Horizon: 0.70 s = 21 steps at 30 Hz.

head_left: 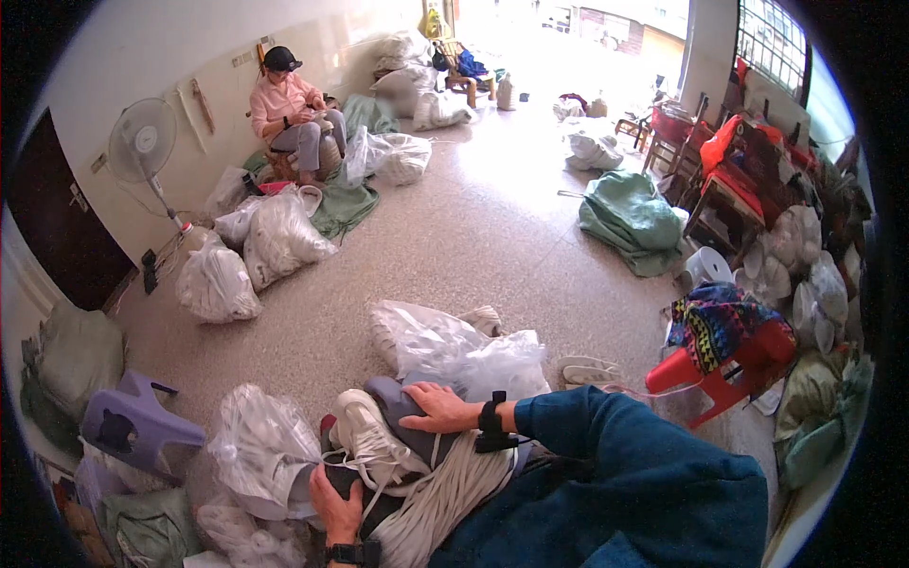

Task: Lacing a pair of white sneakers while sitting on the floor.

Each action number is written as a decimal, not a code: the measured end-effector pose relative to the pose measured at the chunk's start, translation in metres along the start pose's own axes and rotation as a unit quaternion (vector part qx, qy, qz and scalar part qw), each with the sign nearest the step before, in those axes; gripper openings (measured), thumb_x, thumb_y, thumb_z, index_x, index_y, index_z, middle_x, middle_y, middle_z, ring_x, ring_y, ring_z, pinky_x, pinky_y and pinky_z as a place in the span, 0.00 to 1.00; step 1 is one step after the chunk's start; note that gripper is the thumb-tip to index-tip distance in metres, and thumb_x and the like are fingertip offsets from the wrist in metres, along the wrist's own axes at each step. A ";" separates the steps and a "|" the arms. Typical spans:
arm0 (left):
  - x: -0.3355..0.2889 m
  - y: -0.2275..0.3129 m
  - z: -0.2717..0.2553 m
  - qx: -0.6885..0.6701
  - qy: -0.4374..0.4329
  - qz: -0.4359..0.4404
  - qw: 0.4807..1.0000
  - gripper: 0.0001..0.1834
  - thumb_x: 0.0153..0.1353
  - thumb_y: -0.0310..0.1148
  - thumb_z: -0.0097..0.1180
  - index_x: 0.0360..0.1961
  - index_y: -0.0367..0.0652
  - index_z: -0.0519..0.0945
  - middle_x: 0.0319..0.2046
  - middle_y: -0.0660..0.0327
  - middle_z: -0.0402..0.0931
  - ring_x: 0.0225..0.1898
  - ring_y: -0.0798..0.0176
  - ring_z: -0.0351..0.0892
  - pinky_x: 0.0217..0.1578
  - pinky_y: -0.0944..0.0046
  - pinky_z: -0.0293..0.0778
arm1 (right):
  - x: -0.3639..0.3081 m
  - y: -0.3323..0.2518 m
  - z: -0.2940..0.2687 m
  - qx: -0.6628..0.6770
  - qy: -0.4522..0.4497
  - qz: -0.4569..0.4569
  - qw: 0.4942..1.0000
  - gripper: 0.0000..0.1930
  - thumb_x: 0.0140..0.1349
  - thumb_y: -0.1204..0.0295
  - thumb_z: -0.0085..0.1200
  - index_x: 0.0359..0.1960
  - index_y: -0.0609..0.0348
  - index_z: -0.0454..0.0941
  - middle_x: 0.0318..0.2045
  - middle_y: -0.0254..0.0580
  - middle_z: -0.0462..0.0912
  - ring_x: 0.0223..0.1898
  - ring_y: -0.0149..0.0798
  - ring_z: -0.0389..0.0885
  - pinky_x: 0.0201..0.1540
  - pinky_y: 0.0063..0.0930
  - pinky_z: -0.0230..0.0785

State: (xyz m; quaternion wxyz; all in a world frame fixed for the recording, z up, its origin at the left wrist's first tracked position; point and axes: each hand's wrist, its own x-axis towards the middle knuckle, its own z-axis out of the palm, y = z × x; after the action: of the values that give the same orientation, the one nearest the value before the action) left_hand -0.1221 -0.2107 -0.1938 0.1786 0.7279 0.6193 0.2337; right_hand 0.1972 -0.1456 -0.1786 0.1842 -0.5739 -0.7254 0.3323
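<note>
A white sneaker (367,435) with white laces rests on my lap, its toe pointing away from me. My right hand (440,409) lies over the grey cloth at my knee, just right of the sneaker, fingers stretched out. Left of the sneaker's near end, my left hand (338,506) touches a dark grey surface, thumb and forefinger apart. A loose lace end runs close to those fingers. Across my lap hangs a thick bundle of off-white shoelaces (454,502). Both wrists carry black bands, and the undersides of both hands are hidden.
Clear plastic bags (454,350) of shoes lie ahead of me; another bag (260,440) sits at left. A purple stool (142,421) and a red stool (729,369) flank me. Across the room sits a person (294,114) beside stuffed bags (282,237) and a fan (142,142).
</note>
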 end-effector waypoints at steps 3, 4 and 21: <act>0.001 0.000 0.002 -0.006 0.039 0.021 0.999 0.42 0.50 0.37 0.67 0.62 0.33 0.61 0.58 0.39 0.64 0.60 0.36 0.63 0.61 0.46 0.60 | 0.001 -0.002 -0.001 -0.001 -0.007 0.009 1.000 0.41 0.60 0.43 0.52 0.65 0.62 0.61 0.63 0.58 0.65 0.64 0.59 0.63 0.64 0.54 0.54; 0.000 -0.001 0.003 -0.006 0.040 0.018 0.999 0.42 0.50 0.37 0.67 0.62 0.33 0.61 0.58 0.39 0.64 0.60 0.36 0.63 0.61 0.46 0.60 | 0.000 -0.002 -0.001 0.001 -0.005 0.009 1.000 0.41 0.60 0.43 0.52 0.65 0.62 0.61 0.63 0.58 0.65 0.64 0.59 0.63 0.64 0.54 0.54; 0.001 -0.002 0.002 -0.006 0.046 0.037 0.998 0.42 0.49 0.36 0.68 0.63 0.34 0.61 0.58 0.40 0.64 0.60 0.37 0.63 0.61 0.46 0.60 | 0.004 0.001 -0.002 0.009 -0.009 -0.003 1.000 0.42 0.61 0.41 0.51 0.66 0.62 0.59 0.64 0.60 0.64 0.65 0.60 0.61 0.65 0.55 0.54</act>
State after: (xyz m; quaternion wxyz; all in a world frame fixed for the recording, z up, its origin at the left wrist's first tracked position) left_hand -0.1225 -0.2092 -0.1959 0.1454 0.7379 0.5980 0.2771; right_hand 0.1981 -0.1415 -0.1786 0.1837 -0.5669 -0.7256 0.3441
